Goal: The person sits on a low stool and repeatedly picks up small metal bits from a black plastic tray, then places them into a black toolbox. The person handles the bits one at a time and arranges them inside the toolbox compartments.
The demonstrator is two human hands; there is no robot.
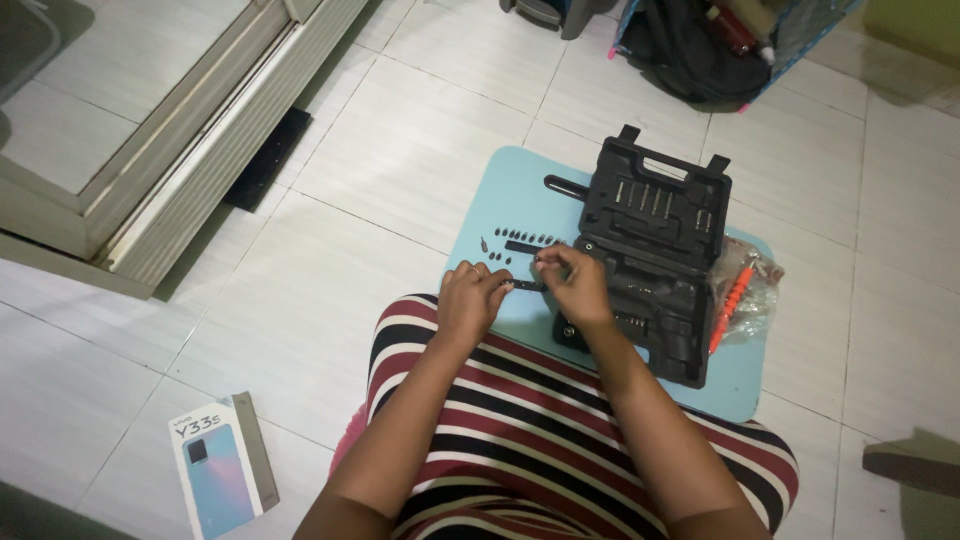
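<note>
Both my hands meet over a light blue mat (510,190) on the tiled floor. My left hand (470,297) pinches one end of a slim black bit holder (526,286). My right hand (575,283) grips its other end with curled fingers. Just beyond them, a row of several small dark screwdriver bits (528,238) lies on the mat. An open black tool case (650,255) rests to the right of my right hand, with bits slotted in its lid.
A clear plastic bag with orange parts (742,292) lies right of the case. A phone box (222,466) sits on the floor at lower left. A sliding door track (190,160) runs along the left. A dark bag (700,45) stands at the top.
</note>
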